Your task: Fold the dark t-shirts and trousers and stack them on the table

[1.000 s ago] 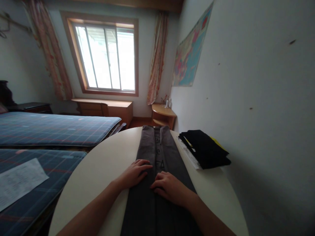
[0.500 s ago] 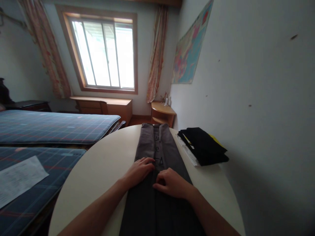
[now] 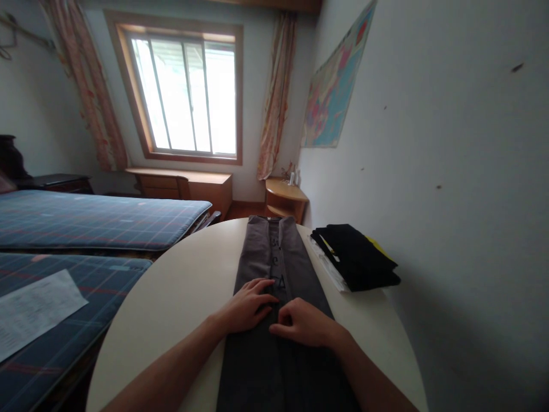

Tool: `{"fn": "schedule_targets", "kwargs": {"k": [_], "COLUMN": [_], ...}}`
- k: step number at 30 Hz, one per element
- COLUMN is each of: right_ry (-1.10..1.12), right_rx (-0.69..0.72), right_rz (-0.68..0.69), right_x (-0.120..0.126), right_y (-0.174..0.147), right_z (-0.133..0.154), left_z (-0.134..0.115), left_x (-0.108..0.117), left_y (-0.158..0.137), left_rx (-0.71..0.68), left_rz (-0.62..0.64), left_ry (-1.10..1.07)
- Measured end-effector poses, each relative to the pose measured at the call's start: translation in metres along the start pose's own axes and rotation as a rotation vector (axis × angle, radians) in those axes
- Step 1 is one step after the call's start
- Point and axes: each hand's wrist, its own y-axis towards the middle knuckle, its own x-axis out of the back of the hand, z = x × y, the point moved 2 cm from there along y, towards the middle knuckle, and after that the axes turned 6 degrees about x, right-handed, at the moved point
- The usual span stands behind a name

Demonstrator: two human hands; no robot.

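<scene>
- One pale wall point(image 3: 463, 114) rises along our right, just beyond the table and a limit to movement there.
- Two blue plaid mattresses point(image 3: 103, 220) fill the left, past the table's curved edge.
- Before us stands a round white table point(image 3: 184, 263); a broad stretch of its top lies left of the cloth, a narrower strip right.
- Down the middle lies our long, dark folded cloth point(image 3: 253, 366), its far end at the table's far edge, its near end running out of view below us.
- Right of it, a black folded stack point(image 3: 355, 257) with yellow showing sits by the table's edge nearest the wall.
- A printed sheet point(image 3: 38, 309) lies on the nearer mattress.
- Our left hand point(image 3: 249, 306) rests palm down on the cloth, fingers loosely extended toward its center.
- Our right hand point(image 3: 304, 323), just beside it, is curled, thumb near forefinger; we cannot tell whether it pinches fabric.
- Small dark lettering point(image 3: 282, 284) shows along the cloth's center, just beyond our fingertips.
</scene>
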Motion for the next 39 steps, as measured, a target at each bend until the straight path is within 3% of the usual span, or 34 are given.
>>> {"fn": "schedule_targets", "kwargs": {"k": [5, 10, 14, 19, 28, 39], "right_ry": [0.046, -0.132, -0.18, -0.12, 0.047, 0.038], "right_rx": [0.004, -0.098, -0.172, -0.133, -0.018, -0.052], "right_rz": [-0.05, -0.197, -0.118, -0.11, -0.184, 0.018], "right_x": [0.002, 0.015, 0.015, 0.012, 0.013, 0.018], "right_y": [0.0, -0.005, -0.008, -0.008, -0.006, -0.015], "right_z": [-0.006, -0.012, -0.014, -0.016, -0.015, -0.021], "left_z": [-0.007, -0.012, -0.011, -0.012, -0.016, -0.014], "left_x": [0.001, 0.002, -0.002, -0.002, 0.002, -0.002], "left_y": [0.003, 0.002, -0.001, -0.001, 0.003, -0.001], "left_rx": [-0.032, -0.031, -0.075, -0.124, -0.118, -0.199], "left_rz": [-0.008, -0.023, 0.061, 0.09, 0.0, 0.06], "left_ry": [-0.008, -0.05, -0.028, -0.034, -0.115, -0.079]}}
